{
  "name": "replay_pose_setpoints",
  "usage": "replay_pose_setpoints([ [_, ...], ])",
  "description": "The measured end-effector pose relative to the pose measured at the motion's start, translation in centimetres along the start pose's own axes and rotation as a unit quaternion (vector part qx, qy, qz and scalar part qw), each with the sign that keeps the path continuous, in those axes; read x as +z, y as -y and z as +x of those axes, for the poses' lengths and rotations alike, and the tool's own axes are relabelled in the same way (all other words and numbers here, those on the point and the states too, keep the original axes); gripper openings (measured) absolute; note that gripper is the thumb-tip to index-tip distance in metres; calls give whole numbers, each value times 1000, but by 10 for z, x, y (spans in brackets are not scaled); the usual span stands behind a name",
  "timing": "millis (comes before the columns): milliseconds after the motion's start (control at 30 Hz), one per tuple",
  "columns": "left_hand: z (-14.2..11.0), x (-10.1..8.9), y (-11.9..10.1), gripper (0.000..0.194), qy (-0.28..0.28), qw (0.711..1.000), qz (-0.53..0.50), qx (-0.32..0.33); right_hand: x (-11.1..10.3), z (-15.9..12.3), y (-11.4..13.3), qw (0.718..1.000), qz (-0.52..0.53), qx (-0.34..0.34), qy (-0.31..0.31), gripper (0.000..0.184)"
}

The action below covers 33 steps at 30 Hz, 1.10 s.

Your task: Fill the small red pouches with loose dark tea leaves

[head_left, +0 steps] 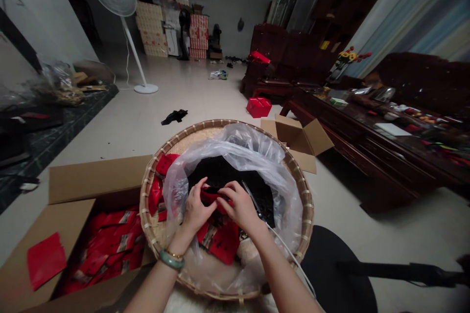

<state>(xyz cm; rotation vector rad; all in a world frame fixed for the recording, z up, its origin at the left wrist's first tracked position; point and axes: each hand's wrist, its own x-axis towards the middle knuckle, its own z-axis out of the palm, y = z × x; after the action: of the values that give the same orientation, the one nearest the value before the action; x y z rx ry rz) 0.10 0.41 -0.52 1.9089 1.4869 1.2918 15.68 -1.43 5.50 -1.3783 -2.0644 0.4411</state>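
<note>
My left hand point(196, 208) and my right hand point(238, 208) meet over a small red packet point(212, 198), pinching it between their fingers. Below them, a clear plastic bag point(235, 149) lines a round woven bamboo basket point(220, 124) and holds a heap of black dried leaves point(220, 173). More printed red packets point(220, 239) lie under my hands. A thin metal tool point(253, 203) lies beside my right hand, and a white cord point(290, 254) runs past my right forearm. Several red packets point(106, 249) fill an open cardboard box to the left.
A loose red packet point(46, 260) lies on the box flap. Another open carton point(297, 137) and a red box point(259, 106) stand beyond the basket. A cluttered dark wood table point(367, 144) runs along the right. A round black base point(330, 274) sits at lower right.
</note>
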Motion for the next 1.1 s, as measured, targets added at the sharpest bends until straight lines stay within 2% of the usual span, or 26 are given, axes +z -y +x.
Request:
replay_pose_setpoints([
  [67, 0, 1, -1, 61, -8, 1000, -2, -5, -1, 0, 4, 998, -55, 4, -3, 15],
  [167, 1, 3, -2, 58, -5, 1000, 4, 9, 1, 2, 11, 991, -127, 24, 43, 14],
  [267, 1, 2, -2, 55, 14, 999, 8, 37, 6, 6, 14, 985, -150, 33, 81, 12],
  [400, 1, -4, -2, 56, 54, 995, 15, 82, 7, 7, 7, 990, -116, 13, 84, 13],
  [500, 2, -7, -2, 55, 65, 994, -4, 85, 1, 6, -4, 999, -22, 4, 41, 12],
  [567, 4, -8, -1, 52, 64, 996, -37, 40, -3, 6, -12, 998, 58, 13, -9, 11],
  [633, 7, -9, 0, 45, 94, 990, -92, -42, -5, 7, -18, 987, 138, 46, -65, 10],
  [700, 9, -9, 0, 34, 151, 968, -160, -121, -4, 8, -23, 963, 222, 99, -116, 20],
  [767, 10, -9, -2, 23, 191, 943, -214, -167, -1, 10, -25, 929, 305, 150, -145, 35],
  [800, 10, -9, -4, 19, 198, 936, -232, -177, 0, 11, -26, 913, 339, 171, -151, 37],
  [867, 10, -11, -6, 18, 208, 924, -260, -187, 3, 12, -28, 886, 385, 206, -155, 31],
  [967, 11, -14, -9, 23, 253, 901, -295, -193, 4, 12, -33, 861, 415, 244, -161, 25],
  [1033, 11, -15, -9, 27, 289, 884, -313, -194, 2, 11, -36, 855, 420, 254, -168, 26],
  [1100, 11, -13, -8, 34, 294, 874, -331, -201, 0, 9, -37, 866, 400, 245, -170, 24],
])
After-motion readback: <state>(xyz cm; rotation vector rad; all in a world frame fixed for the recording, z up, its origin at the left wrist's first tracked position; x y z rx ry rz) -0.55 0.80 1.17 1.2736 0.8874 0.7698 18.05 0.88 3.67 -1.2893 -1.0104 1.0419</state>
